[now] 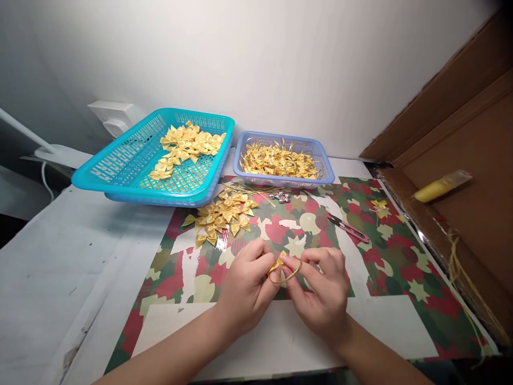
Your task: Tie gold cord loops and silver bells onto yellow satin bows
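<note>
Between my two hands is a small yellow ribbon bow (281, 258) with a gold cord (295, 271) bent in a loop below it. My left hand (250, 280) is closed, its thumb and fingers pinching the bow's left side. My right hand (323, 286) is closed too, with thumb and fingertip on the bow's right side by the cord. Just beyond my left hand lies a pile of loose yellow bows (224, 214). Several gold cords (256, 191) and small silver bells (281, 198) lie behind it. Fingertips hide part of the held bow.
A teal basket (96, 179) with yellow bows stands at back left. Beside it, a lavender basket (240, 168) holds corded bows. Pink-handled thread snips (348, 229) lie to the right. Cardboard (465, 123) with a yellow tube (443, 186) walls the right side.
</note>
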`<act>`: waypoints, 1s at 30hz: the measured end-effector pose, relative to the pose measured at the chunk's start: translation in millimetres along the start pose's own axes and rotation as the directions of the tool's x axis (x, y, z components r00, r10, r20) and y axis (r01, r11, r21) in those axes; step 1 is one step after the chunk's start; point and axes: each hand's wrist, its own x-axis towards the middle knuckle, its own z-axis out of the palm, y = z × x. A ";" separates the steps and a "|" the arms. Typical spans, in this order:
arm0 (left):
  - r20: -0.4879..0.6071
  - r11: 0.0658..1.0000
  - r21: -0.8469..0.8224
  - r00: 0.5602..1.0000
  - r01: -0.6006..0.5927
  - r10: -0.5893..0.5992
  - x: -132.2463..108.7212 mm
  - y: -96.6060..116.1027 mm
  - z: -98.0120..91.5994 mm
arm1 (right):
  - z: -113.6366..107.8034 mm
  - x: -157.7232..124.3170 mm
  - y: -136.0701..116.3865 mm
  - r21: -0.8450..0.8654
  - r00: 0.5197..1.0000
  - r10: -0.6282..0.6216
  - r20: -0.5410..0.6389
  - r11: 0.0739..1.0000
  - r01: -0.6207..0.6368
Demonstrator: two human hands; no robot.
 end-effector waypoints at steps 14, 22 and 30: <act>0.007 0.996 0.080 1.000 -0.024 0.024 -0.3 2.4 -0.6 | 2.9 2.0 -0.4 0.123 0.999 0.042 0.009 0.991 -0.043; 0.016 0.999 0.049 1.000 0.011 -0.012 0.1 -0.2 0.2 | 4.9 1.2 1.1 0.135 1.000 0.003 -0.031 0.991 0.002; 0.105 0.973 -0.179 0.986 0.145 -0.128 4.5 0.4 -2.6 | 2.3 1.2 1.6 0.193 0.998 -0.034 -0.044 0.980 0.042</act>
